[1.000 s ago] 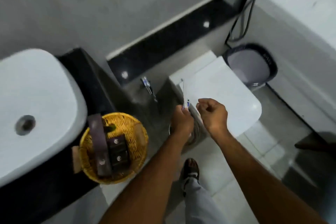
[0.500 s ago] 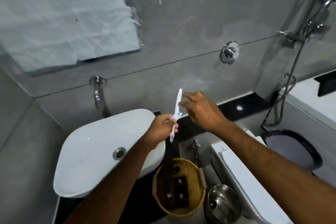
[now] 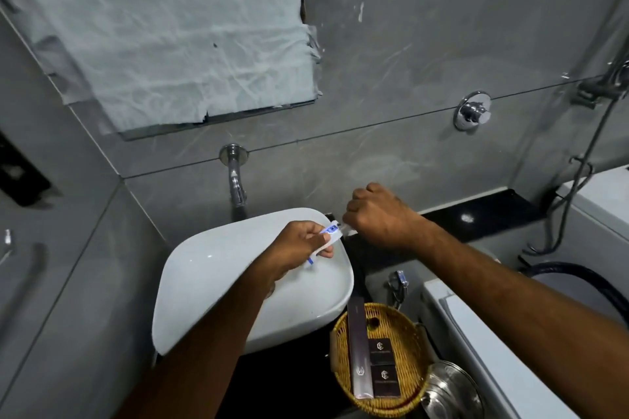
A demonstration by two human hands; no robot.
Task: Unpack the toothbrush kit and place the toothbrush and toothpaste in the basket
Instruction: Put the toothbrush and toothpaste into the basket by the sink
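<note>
Both hands raised over the far right corner of the white basin [image 3: 218, 282], close together, probably so that the small kit can be pulled apart in the air rather than on the dark table [image 3: 272, 384]. Left hand [image 3: 299, 248] closed around the white and blue toothbrush kit [image 3: 328, 238], pinched by fingers and thumb with a blue tip poking out below the fist, likely to steady it. Right hand [image 3: 377, 214] curled shut just beside, knuckles up, seemingly nipping a thin clear end of the wrapper or its contents; too small and blurred to tell which. Woven basket [image 3: 405, 326] waiting near and to the right, below the hands, already carrying a long dark box [image 3: 357, 347] and two small dark boxes [image 3: 383, 364]. No loose toothbrush or toothpaste visible in it, so unpacking judged unfinished. Steel pot [image 3: 452, 391] crowding the basket's near right side; worth aiming well inside the rim.
</note>
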